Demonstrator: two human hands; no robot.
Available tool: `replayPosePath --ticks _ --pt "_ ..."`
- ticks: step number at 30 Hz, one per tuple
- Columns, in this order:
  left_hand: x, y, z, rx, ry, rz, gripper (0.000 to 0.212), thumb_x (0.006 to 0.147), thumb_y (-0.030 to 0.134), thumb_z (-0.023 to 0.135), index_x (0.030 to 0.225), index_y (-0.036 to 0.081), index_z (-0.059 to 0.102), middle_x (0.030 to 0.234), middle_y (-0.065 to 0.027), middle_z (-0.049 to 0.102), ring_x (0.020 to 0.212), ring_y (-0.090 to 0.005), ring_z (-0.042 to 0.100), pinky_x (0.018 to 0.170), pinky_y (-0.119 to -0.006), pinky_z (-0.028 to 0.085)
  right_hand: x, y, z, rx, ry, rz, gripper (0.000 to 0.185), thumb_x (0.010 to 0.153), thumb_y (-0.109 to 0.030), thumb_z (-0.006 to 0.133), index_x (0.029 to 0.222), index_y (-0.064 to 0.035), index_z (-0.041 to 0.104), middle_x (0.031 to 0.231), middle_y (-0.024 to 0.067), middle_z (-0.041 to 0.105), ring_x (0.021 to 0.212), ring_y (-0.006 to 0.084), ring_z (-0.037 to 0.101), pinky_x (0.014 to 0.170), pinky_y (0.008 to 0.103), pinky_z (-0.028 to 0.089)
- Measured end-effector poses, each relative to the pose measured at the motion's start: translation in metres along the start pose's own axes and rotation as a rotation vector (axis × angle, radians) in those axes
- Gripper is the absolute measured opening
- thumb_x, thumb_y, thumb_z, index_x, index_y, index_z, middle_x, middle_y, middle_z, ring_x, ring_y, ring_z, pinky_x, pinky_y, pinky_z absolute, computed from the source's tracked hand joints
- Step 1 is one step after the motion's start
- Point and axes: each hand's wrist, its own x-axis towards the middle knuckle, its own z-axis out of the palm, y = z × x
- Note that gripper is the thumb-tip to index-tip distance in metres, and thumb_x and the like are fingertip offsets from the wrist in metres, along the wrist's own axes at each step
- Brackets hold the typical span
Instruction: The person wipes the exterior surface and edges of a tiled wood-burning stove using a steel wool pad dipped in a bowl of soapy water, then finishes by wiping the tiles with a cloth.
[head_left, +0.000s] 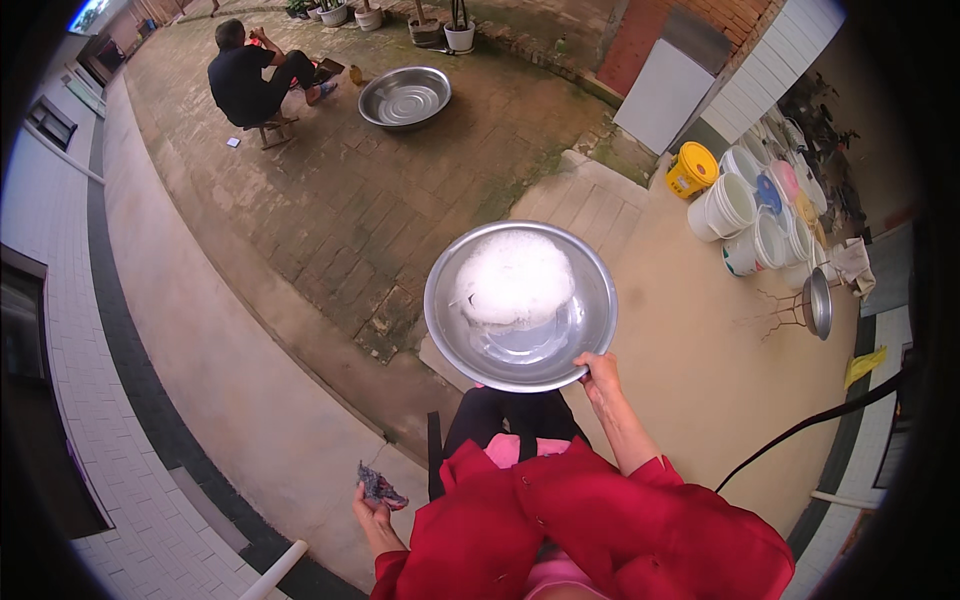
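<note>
My right hand (601, 375) grips the near right rim of a round metal basin (517, 364), thumb over the edge. White suds (514, 277) fill much of the basin's far part, with some clear liquid nearer me. Low on the left, away from the basin, my left hand (373, 510) holds a crumpled dark grey and reddish cloth (381, 486). The basin hangs in front of my black trousers.
Across the brick yard a person (247, 82) sits on a low stool near a large metal basin (405, 97). Several plastic buckets (724, 206) stand at the right, by a metal bowl on a branching stand (817, 304). A black cable (802, 431) curves at my right.
</note>
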Motion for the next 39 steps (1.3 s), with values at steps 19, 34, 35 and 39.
replayPosePath --ticks 19,34,35,39 --pt "0.151 0.141 0.259 -0.198 0.016 0.151 0.032 0.081 0.022 0.061 0.103 0.001 0.054 0.094 -0.0143 0.064 0.085 -0.0296 0.06 0.078 -0.045 0.048 0.236 -0.108 0.348 -0.087 -0.109 0.06 0.019 0.063 0.007 0.059 0.08 -0.0017 0.058 0.068 0.0054 0.057 0.055 0.0173 0.054 0.044 0.0294 0.04" --pt "0.37 0.388 0.444 -0.006 0.049 0.166 0.021 0.079 0.014 0.061 0.098 0.007 0.054 0.092 -0.0094 0.063 0.084 -0.0283 0.06 0.075 -0.044 0.047 0.335 -0.152 0.629 0.127 -0.028 0.074 0.015 0.062 0.008 0.06 0.073 -0.002 0.056 0.07 0.0057 0.056 0.06 0.0194 0.056 0.048 0.0322 0.043" --pt "0.378 0.42 0.498 0.001 -0.019 0.178 0.019 0.078 0.011 0.061 0.095 0.008 0.053 0.09 -0.0093 0.063 0.081 -0.0272 0.06 0.074 -0.043 0.048 0.342 -0.159 0.649 0.134 -0.036 0.079 0.015 0.062 0.008 0.06 0.073 -0.0019 0.057 0.07 0.0061 0.056 0.061 0.0198 0.056 0.049 0.0326 0.044" --pt "0.416 0.503 0.625 0.128 -0.097 0.358 0.014 0.08 0.009 0.059 0.091 0.007 0.051 0.088 -0.0105 0.062 0.076 -0.0254 0.061 0.071 -0.04 0.05 0.388 -0.164 0.704 0.113 -0.025 0.085 0.016 0.061 0.008 0.061 0.074 -0.0012 0.058 0.07 0.0066 0.057 0.063 0.0212 0.058 0.051 0.0327 0.045"
